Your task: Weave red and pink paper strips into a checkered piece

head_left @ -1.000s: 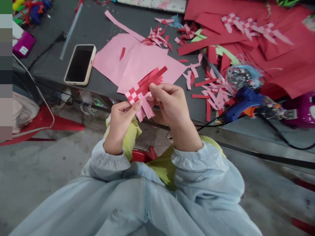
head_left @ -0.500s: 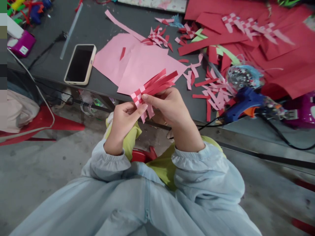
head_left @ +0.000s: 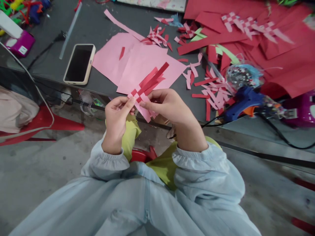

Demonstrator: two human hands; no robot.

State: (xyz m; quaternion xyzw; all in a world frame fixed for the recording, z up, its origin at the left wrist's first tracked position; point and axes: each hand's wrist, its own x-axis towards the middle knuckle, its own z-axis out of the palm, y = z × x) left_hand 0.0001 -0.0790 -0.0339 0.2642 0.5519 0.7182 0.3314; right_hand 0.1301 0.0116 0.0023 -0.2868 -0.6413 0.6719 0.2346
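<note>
Between my two hands is a small weave of red and pink paper strips [head_left: 137,93], checked in its middle. Its long red ends fan out to the upper right, and pink ends hang below. My left hand [head_left: 117,114] pinches the checked part at its left edge between thumb and forefinger. On the other side, my right hand [head_left: 169,106] is closed at the pink strips, thumb against the paper; its lower fingers are partly hidden. Pink paper sheets [head_left: 147,64] lie on the table just beyond the weave.
A phone [head_left: 80,64] lies left of the sheets. Loose cut strips [head_left: 216,91] are heaped to the right, beside a blue glue gun [head_left: 242,105] with a cable and a bag of small beads [head_left: 243,77]. Red paper [head_left: 278,65] and finished-looking woven pieces [head_left: 248,24] lie behind.
The weave has shifted slightly left and turned, so its pink ends show more. My left hand has moved left, its thumb now on the upper left edge; my right thumb has moved lower.
</note>
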